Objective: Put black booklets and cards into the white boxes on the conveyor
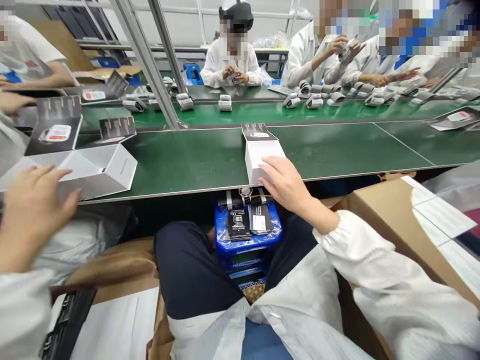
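Observation:
My right hand (287,182) rests with fingers stretched flat on a small white box (260,155) that stands at the near edge of the green conveyor table (195,160); the box's dark printed lid flap (256,131) is raised at its far side. My left hand (32,212) hovers at the left, fingers spread, holding nothing, just in front of a larger open white box (108,167) lying on the table edge. A blue crate (247,235) between my knees holds black booklets and a small device.
Cardboard cartons stand at my right (393,225) and lower left (112,270). Rolled grey items (225,102) lie along the far belt. People in white coats work across the table (232,60) and at the left. Slanted metal posts (150,65) rise from the table.

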Available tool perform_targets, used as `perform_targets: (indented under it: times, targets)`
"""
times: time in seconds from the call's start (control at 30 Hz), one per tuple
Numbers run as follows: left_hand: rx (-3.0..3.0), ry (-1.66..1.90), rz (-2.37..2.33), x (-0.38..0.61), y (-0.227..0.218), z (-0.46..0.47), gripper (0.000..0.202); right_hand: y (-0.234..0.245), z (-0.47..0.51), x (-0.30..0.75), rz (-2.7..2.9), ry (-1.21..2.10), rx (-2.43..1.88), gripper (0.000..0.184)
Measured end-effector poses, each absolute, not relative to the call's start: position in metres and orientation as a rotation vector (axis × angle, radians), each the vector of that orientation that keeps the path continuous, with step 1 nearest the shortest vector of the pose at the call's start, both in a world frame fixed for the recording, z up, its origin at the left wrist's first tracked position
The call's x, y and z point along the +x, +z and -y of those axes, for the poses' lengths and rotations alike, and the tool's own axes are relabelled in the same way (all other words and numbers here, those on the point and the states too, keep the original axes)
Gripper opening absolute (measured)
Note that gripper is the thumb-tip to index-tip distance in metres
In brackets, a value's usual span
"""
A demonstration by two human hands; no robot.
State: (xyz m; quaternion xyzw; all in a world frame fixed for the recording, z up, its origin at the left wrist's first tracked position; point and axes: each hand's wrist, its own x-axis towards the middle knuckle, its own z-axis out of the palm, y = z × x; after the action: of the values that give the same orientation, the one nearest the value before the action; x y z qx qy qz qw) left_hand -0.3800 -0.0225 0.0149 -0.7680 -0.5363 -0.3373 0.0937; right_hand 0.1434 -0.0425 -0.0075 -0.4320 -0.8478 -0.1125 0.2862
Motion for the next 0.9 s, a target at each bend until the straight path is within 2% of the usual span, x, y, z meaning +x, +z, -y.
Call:
perform_targets:
  times: [0.07, 0.13, 0.17, 0.23, 0.27, 0.37, 0.5, 0.63, 0.77, 0.9]
  targets:
    - [-2.177, -1.036, 1.596, -0.305, -0.022, 0.054, 0.028, -0.037, 0.067, 0.146, 2.354, -0.211, -1.166, 0.022]
    - [-2.558, -0.827, 1.49, -0.223, -0.069, 0.082, 0.026, -0.076, 0.086, 0.145, 2.548, -0.096, -1.277, 0.02]
    - [-2.683, -0.719, 1.441, -0.186, -0.093, 0.092, 0.031, -0.095, 0.094, 0.144, 2.636, -0.053, -1.349, 0.021]
    - [-2.8, -0.445, 1.515, -0.127, -0.133, 0.104, 0.059, -0.125, 0.103, 0.141, 2.731, -0.014, -1.468, 0.022]
    - [-2.842, -0.299, 1.567, -0.107, -0.147, 0.106, 0.066, -0.134, 0.106, 0.14, 2.757, -0.004, -1.484, 0.02]
    - [-2.89, -0.049, 1.652, -0.085, -0.168, 0.104, 0.069, -0.142, 0.109, 0.141, 2.802, 0.052, -1.472, 0.019]
    - [-2.908, -0.152, 1.562, -0.097, -0.167, 0.102, 0.054, -0.133, 0.105, 0.145, 2.748, 0.177, -1.577, 0.017]
    - [-2.865, -0.536, 1.37, -0.102, -0.144, 0.116, 0.047, -0.114, 0.11, 0.147, 2.562, 0.367, -1.573, 0.019]
    - [-2.767, -1.06, 1.088, -0.084, -0.094, 0.129, 0.045, -0.065, 0.132, 0.143, 2.362, 0.565, -1.253, 0.027]
    - [-2.526, -1.44, 0.962, -0.061, -0.029, 0.111, 0.051, 0.004, 0.136, 0.145, 2.261, 0.354, -0.995, 0.032]
